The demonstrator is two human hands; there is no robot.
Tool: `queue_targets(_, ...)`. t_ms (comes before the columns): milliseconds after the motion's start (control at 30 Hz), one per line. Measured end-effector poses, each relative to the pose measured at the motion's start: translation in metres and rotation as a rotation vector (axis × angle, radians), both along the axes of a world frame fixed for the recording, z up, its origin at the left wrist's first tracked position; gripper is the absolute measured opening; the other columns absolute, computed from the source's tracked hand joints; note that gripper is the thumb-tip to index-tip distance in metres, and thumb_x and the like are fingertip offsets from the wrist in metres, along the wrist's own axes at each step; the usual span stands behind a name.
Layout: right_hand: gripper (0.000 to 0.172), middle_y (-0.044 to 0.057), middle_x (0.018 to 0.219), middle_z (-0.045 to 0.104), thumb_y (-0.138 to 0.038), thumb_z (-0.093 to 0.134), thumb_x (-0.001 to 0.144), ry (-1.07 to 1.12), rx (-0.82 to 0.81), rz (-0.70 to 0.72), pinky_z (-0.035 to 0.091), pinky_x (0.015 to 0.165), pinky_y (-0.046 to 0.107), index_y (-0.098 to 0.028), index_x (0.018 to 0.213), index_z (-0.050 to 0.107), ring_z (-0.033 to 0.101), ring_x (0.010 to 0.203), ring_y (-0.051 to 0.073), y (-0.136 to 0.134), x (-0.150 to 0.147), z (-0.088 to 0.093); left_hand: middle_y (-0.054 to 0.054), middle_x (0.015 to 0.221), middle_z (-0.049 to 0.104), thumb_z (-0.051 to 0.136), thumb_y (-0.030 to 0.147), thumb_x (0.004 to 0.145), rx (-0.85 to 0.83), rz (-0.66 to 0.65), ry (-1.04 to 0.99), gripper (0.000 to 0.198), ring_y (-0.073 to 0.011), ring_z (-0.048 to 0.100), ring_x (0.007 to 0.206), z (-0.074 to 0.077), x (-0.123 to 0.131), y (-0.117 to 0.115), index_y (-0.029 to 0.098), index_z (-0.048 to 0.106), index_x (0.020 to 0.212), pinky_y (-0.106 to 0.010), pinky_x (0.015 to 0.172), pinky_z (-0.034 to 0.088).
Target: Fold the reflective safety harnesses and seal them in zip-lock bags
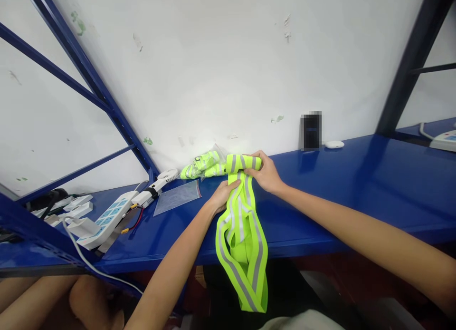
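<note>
A neon yellow-green reflective vest [261,254] with grey stripes is partly folded or rolled at its far end and hangs over the table's front edge in loose loops. My right hand [267,173] is closed on the rolled end, thumb below and fingers above. Nearer to me, my left hand [223,195] grips the strips just below that roll; its fingers are partly hidden behind the fabric. Beyond my hands, against the wall, lie several similar bundles [204,163] in clear plastic.
A clear flat bag [178,197] lies left of my hands. Further left are a power strip [109,220], a small white fan [167,175] and a red-black cable [137,220]. A dark blurred box [311,132] and a white case [334,144] stand back right. Blue shelf posts [110,106] frame the blue tabletop [342,187].
</note>
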State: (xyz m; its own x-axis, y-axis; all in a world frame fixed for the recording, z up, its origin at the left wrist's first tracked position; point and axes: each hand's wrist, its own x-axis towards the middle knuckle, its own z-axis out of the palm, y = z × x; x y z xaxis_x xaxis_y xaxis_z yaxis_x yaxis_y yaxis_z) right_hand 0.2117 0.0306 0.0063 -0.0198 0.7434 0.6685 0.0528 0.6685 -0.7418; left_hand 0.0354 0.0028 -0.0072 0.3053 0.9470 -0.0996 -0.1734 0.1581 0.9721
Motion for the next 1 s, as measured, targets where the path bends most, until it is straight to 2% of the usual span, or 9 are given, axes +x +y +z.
queue_targets(67,0.027,0.006,0.118,0.068,-0.014,0.064,0.070,-0.035,0.042,0.015,0.048,0.088,0.037,-0.022,0.093,0.053,0.063,0.107,0.025,-0.005,-0.001,0.001,-0.010,0.078,0.074,0.081,0.032,0.069,0.008,0.006,0.018,0.032,-0.0190,0.069,0.064,-0.002,-0.001,0.001,0.009,0.070,0.088,-0.031,0.068,0.056)
queue_targets(167,0.030,0.005,0.115,0.070,-0.011,0.061,0.072,-0.171,0.105,-0.027,0.051,0.084,0.037,-0.022,0.099,0.056,0.066,0.102,0.025,-0.010,-0.001,0.000,-0.009,0.079,0.074,0.085,0.030,0.064,0.003,-0.003,0.014,0.035,-0.0185,0.069,0.066,-0.004,-0.002,0.003,0.010,0.070,0.088,-0.032,0.073,0.056)
queue_targets(233,0.037,0.005,0.116,0.070,-0.010,0.058,0.075,-0.277,0.193,-0.055,0.052,0.084,0.036,-0.022,0.109,0.059,0.068,0.100,0.024,-0.012,0.000,-0.002,-0.009,0.083,0.074,0.086,0.028,0.062,-0.001,-0.007,0.001,0.037,-0.0193,0.069,0.071,-0.005,-0.002,0.003,0.010,0.070,0.090,-0.034,0.078,0.055)
queue_targets(333,0.045,0.005,0.125,0.067,-0.011,0.052,0.081,-0.348,0.324,-0.025,0.050,0.093,0.037,-0.024,0.124,0.059,0.065,0.111,0.023,-0.012,0.001,-0.005,-0.009,0.089,0.074,0.088,0.024,0.059,0.012,0.003,-0.038,0.042,-0.0205,0.070,0.078,-0.006,-0.002,0.004,0.011,0.070,0.096,-0.037,0.086,0.054)
queue_targets(500,0.063,0.003,0.126,0.067,-0.008,0.052,0.081,-0.337,0.332,0.045,0.048,0.101,0.039,-0.026,0.141,0.049,0.061,0.118,0.022,-0.012,0.001,-0.005,-0.010,0.096,0.074,0.088,0.021,0.057,0.053,0.033,-0.069,0.049,-0.0228,0.070,0.084,-0.007,0.000,0.004,0.012,0.070,0.101,-0.042,0.090,0.052)
queue_targets(667,0.047,0.006,0.121,0.069,-0.004,0.048,0.079,-0.350,0.410,0.108,0.047,0.102,0.041,-0.023,0.117,0.068,0.062,0.117,0.022,-0.010,-0.002,-0.008,-0.009,0.096,0.074,0.087,0.020,0.057,0.048,0.059,-0.078,0.051,-0.0226,0.070,0.087,-0.006,0.001,0.002,0.013,0.070,0.105,-0.041,0.094,0.051)
queue_targets(833,0.036,0.009,0.123,0.067,-0.011,0.058,0.076,-0.405,0.425,0.174,0.046,0.099,0.044,-0.022,0.109,0.069,0.061,0.116,0.026,-0.015,0.002,-0.009,-0.009,0.094,0.075,0.088,0.018,0.052,0.082,0.142,-0.090,0.055,-0.0239,0.070,0.086,-0.010,0.001,0.004,0.013,0.070,0.104,-0.041,0.090,0.052)
queue_targets(900,0.028,0.010,0.127,0.062,-0.020,0.064,0.078,-0.429,0.379,0.208,0.044,0.101,0.045,-0.022,0.105,0.069,0.058,0.119,0.027,-0.017,0.004,-0.008,-0.010,0.095,0.075,0.089,0.016,0.048,0.111,0.163,-0.078,0.059,-0.0264,0.070,0.088,-0.012,0.001,0.005,0.012,0.070,0.103,-0.042,0.089,0.052)
queue_targets(1000,0.017,0.009,0.125,0.059,-0.032,0.066,0.082,-0.344,0.197,0.194,0.038,0.105,0.045,-0.023,0.095,0.069,0.054,0.121,0.027,-0.012,0.004,-0.006,-0.011,0.098,0.074,0.090,0.020,0.049,0.161,0.156,-0.063,0.059,-0.0288,0.069,0.093,-0.013,0.000,0.006,0.012,0.070,0.104,-0.043,0.090,0.052)
